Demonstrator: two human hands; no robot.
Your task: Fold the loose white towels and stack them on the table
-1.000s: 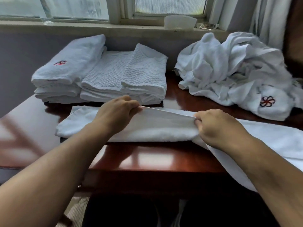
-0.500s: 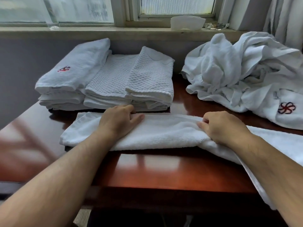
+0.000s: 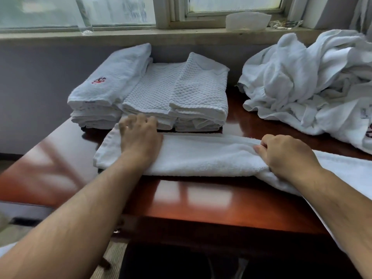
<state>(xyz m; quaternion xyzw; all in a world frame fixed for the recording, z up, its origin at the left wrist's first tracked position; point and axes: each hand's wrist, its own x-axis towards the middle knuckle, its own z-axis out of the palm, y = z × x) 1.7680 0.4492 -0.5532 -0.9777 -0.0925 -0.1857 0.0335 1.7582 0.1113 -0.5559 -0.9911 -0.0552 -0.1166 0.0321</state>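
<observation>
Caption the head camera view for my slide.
Left hand presses a towel on the table, right hand grips its fold; folded stack and loose pile behind.

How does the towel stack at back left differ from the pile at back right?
The folded stack lies in flat, squared layers; the loose pile is crumpled and heaped. The stack's right-hand towels show a waffle weave; the pile looks plain terry. Both are white, on the table, with red emblems.

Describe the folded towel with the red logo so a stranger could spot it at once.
At the back of the table, under the window, stand folded stacks. The logo towel tops the left one; the waffle towels beside it are plain.
</observation>
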